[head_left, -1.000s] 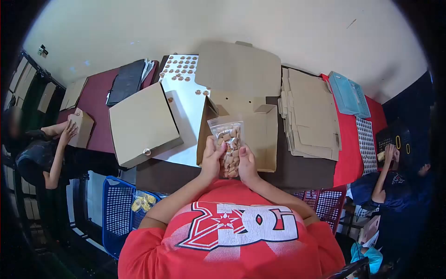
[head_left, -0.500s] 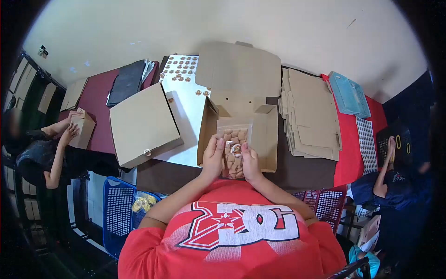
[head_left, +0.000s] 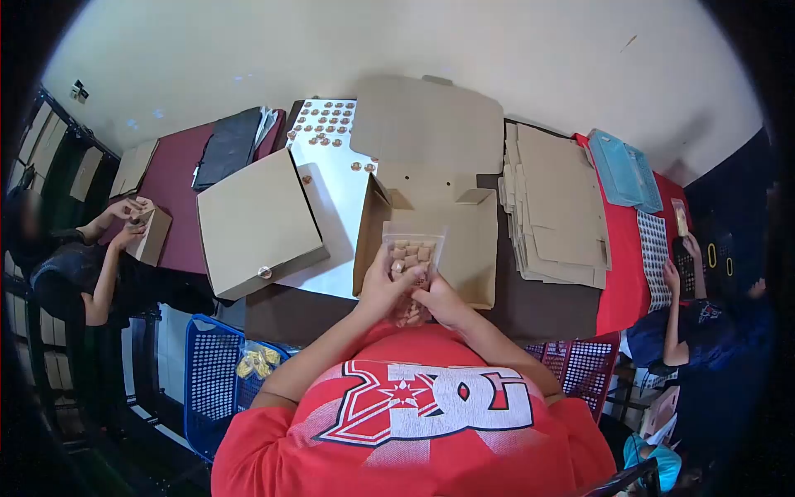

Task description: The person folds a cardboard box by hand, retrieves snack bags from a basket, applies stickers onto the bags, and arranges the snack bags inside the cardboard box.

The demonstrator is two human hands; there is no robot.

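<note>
A clear plastic pouch [head_left: 413,251] of small brown pillow-shaped snack pieces is between my two hands, close to my chest. Gripping its left side, my left hand [head_left: 383,287] has the thumb laid across the front. My right hand [head_left: 440,300] holds the lower right part, its fingers partly hidden. The round label on the pouch is covered by my fingers. Just beyond stands a cardboard box [head_left: 485,253] with its lid [head_left: 431,124] raised against the wall; the pouch overlaps its near left part in view.
Left of it sits a closed cardboard box [head_left: 257,224] with a round sticker, on a white sticker sheet [head_left: 327,157]. Flattened cardboard [head_left: 559,207] is stacked on the right, near a teal basket [head_left: 621,170]. Blue basket [head_left: 207,373] below. Co-workers handle items at both sides.
My left thumb has moved across the pouch's front, covering the label, and my right hand has shifted slightly lower. The co-worker at right now has a packet raised.
</note>
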